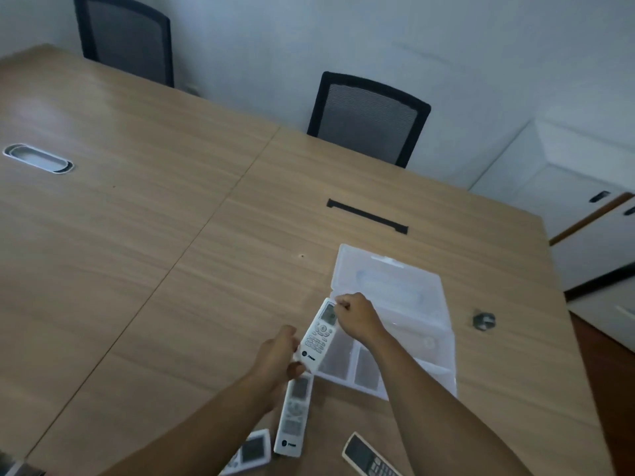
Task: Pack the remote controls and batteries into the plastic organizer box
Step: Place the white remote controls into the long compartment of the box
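Note:
A clear plastic organizer box (417, 341) lies open on the wooden table, its lid (388, 280) folded back away from me. Both hands hold one white remote control (320, 334) over the box's left edge: my left hand (280, 355) grips its lower end, my right hand (355, 316) pinches its top end by the screen. Three more remotes lie near me: a white one (293, 417) just below the held one, a second (252, 453) at the bottom edge, and a dark-faced one (369, 456) to the right. A small dark bundle, perhaps batteries (483, 320), sits right of the box.
Two black mesh chairs (369, 118) (127, 39) stand at the table's far side. A black cable slot (367, 216) and an oval grommet (37, 159) are set in the tabletop. White cabinets (563, 187) stand beyond the right table edge.

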